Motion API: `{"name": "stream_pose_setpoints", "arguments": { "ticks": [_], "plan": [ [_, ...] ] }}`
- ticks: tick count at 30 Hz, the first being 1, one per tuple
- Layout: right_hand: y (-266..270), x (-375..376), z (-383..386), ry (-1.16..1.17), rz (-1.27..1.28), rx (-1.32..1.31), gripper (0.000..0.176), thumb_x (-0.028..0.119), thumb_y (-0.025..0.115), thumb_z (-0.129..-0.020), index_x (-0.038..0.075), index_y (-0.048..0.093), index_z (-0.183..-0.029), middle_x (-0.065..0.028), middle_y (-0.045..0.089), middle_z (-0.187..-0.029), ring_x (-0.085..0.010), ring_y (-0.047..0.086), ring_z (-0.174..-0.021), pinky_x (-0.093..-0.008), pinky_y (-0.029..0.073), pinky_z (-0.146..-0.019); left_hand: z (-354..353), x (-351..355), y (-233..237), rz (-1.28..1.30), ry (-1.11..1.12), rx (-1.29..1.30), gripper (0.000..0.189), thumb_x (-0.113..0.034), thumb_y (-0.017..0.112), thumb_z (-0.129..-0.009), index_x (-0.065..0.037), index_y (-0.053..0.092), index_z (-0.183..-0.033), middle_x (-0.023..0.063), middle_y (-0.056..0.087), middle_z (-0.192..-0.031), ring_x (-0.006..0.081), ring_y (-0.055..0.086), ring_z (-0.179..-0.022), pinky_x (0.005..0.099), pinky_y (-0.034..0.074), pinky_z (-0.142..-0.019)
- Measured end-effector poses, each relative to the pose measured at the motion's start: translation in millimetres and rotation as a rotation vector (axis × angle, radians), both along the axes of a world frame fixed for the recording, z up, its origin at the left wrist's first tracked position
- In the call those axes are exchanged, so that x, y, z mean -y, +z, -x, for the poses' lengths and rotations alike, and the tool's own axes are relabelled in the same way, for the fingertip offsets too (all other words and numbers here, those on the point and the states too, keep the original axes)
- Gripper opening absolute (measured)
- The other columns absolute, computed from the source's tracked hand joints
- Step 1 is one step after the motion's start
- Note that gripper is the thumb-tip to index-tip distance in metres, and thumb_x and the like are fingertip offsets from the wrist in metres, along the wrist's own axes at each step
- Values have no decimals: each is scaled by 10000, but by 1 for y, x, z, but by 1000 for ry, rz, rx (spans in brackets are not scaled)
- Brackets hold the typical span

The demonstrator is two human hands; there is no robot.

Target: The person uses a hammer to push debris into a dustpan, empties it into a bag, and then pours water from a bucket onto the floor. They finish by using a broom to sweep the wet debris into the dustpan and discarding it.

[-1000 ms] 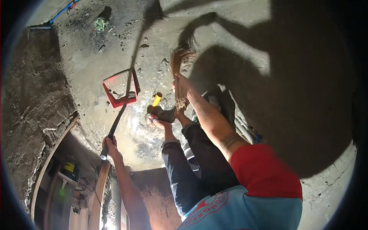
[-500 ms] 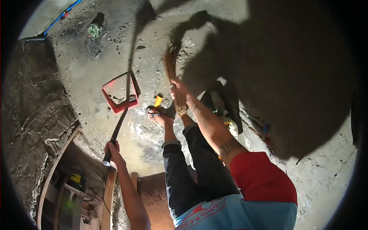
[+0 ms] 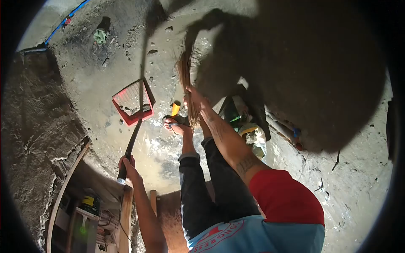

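Note:
My left hand [image 3: 130, 166] is wrapped round the black handle of a red dustpan [image 3: 145, 114], near the handle's end. The pan rests on the concrete floor ahead, and some grey debris lies in it near its back edge. My right hand [image 3: 196, 101] grips a stick broom [image 3: 184, 71] around the middle of its brown bundle. Its thin bristles point forward, away from me, close over the floor to the right of the dustpan. Below the broom's bound end is my sandalled foot [image 3: 175, 125], with a yellow object [image 3: 176, 108] just ahead of it.
Rough concrete floor [image 3: 164, 46] carries scattered crumbs and stones. A crumpled green-white scrap [image 3: 100, 36] lies at the far left. Beside my right leg sit bags [image 3: 253, 135] and pipes [image 3: 282, 130]. A wooden-edged shelf [image 3: 125, 215] with a can [image 3: 89, 203] stands at lower left.
My right hand and the broom have shifted slightly left, and the broom's bound end has swung toward my foot. My left hand has moved a little right; the dustpan stays in place.

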State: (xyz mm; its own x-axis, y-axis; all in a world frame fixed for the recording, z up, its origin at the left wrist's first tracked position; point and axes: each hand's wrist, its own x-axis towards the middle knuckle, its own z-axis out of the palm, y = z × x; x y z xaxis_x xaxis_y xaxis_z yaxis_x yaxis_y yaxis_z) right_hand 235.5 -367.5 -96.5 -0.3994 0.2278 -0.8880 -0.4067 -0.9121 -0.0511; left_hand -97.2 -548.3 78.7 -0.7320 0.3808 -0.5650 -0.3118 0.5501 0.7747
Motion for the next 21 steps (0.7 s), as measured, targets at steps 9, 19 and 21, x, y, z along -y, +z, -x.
{"name": "stream_pose_setpoints", "arguments": {
  "ticks": [9,19,21],
  "plan": [
    [14,-3,-35,-314,92,-133,554,557,411,-865,103,438,-547,-26,357,-402,-166,446,-385,-305,396,-378,3,9,-9,-28,-33,15,245,-173,558,-876,-42,472,-1063,141,535,-1043,231,594,-869,316,525,-806],
    [59,68,-35,-108,-300,202,328,441,469,-893,345,404,-1199,-64,474,-588,-192,444,-387,-338,394,-389,16,14,55,-83,149,-85,297,-173,537,-888,5,425,-1099,191,501,-1063,330,587,-931,372,523,-872],
    [76,50,-35,-186,-102,294,341,456,442,-890,177,495,-1079,-54,445,-540,-196,436,-387,-331,383,-385,20,6,55,-121,133,-118,309,-180,552,-881,7,424,-1091,191,498,-1062,331,584,-931,377,525,-873]
  ]
}}
